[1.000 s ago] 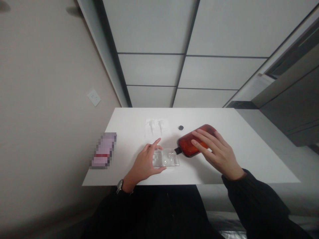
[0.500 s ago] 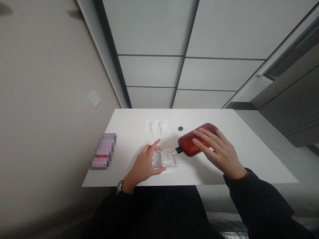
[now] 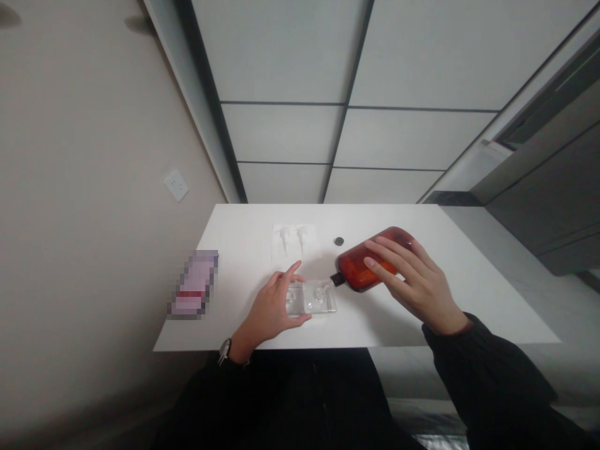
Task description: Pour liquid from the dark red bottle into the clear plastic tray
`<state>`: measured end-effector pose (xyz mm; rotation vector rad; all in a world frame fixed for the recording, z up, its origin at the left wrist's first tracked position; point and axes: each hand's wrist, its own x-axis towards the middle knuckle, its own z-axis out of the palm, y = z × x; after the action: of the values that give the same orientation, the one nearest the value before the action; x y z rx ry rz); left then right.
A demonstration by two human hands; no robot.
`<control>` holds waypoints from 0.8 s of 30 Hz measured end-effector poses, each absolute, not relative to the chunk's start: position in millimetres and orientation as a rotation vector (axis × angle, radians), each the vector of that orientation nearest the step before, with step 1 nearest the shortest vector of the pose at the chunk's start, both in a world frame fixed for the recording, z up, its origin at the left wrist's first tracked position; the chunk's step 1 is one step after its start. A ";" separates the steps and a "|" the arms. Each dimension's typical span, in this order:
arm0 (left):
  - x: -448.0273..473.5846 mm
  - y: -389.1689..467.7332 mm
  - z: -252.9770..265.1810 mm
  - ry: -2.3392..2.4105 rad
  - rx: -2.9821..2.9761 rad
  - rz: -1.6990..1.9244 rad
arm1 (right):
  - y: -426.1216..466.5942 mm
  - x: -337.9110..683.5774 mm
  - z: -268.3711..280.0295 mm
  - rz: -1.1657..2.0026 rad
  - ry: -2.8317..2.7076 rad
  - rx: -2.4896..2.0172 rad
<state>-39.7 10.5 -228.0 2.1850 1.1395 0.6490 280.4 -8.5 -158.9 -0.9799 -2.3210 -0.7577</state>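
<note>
Bottle (image 3: 356, 272) of amber tint tilts in my right hand (image 3: 417, 284), its neck near the right end of the clear container (image 3: 320, 299) my left hand (image 3: 272, 307) clasps. A wrist dip or container slip could spill any liquid between my hands. My left wrist crosses the table (image 3: 473, 300)'s near edge; more room lies right of my right hand.

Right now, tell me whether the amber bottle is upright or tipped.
Tipped: the amber bottle slants in the right hand, its black neck pointing toward the clear container held by the left hand.
</note>
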 end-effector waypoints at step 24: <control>-36.5 8.6 -223.3 1.134 2.190 0.643 | -6.8 279.1 -170.6 -0.682 -2.390 -0.941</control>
<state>-36.5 8.6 -223.3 2.1898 1.1341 0.6428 279.1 -6.8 -170.6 -0.9410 -2.3902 -0.6825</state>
